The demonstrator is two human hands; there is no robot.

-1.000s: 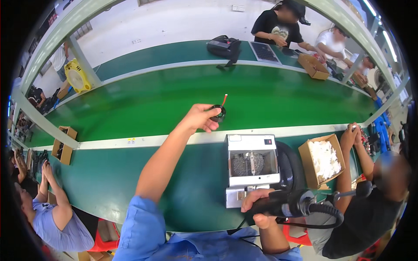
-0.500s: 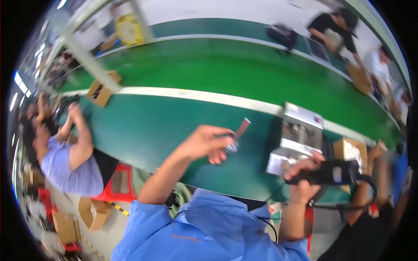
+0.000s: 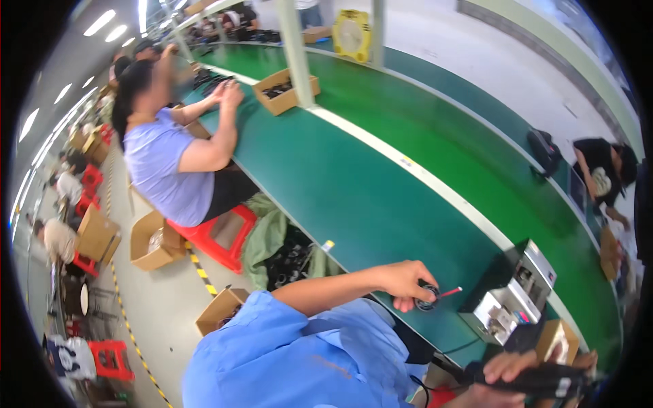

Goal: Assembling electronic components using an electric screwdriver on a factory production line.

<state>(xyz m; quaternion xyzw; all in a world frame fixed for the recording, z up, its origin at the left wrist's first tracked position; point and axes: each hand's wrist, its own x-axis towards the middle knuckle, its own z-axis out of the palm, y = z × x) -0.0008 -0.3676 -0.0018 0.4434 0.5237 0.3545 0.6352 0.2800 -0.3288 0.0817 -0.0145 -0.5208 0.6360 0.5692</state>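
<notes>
My left hand [image 3: 408, 280] is closed around a small round dark coil-like piece [image 3: 427, 297] above the green bench. A thin red strip [image 3: 451, 292] sticks out from that piece toward the right. At the lower right, my right hand [image 3: 505, 372] grips a long black handheld device [image 3: 547, 381]; its far end is blurred, so its exact kind does not show. Between and beyond my hands stands an open silver metal box fixture [image 3: 493, 314] with small parts inside, nearest to my right hand.
A green bench [image 3: 354, 197] runs alongside a bright green belt [image 3: 422, 126]. To the left a person in a lavender shirt [image 3: 163, 160] sits at it. Cardboard boxes stand on the bench [image 3: 277, 102], beside the metal fixture [image 3: 556, 340] and on the floor [image 3: 155, 251]. A red stool [image 3: 231, 234] is below.
The view has swung to the left, so the bench and my hands appear further right and lower. Both hands keep hold of the same things.
</notes>
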